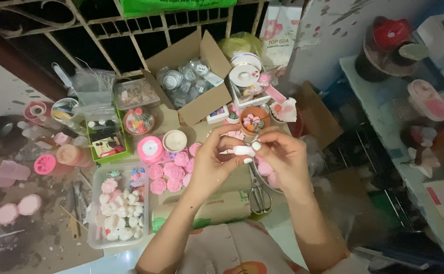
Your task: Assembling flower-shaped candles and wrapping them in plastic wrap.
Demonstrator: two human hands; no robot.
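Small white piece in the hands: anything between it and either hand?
Nothing visible. Both hands, left and right, pinch the small white piece directly with their fingertips, above the pink flower shapes and the scissors on the table.

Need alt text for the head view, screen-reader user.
Seen from above, a person's left hand and right hand meet over a cluttered craft table, pinching a small white piece between their fingertips. Below lie scissors and pink flower-shaped pieces; a clear tray of white pieces sits left, an open cardboard box behind.
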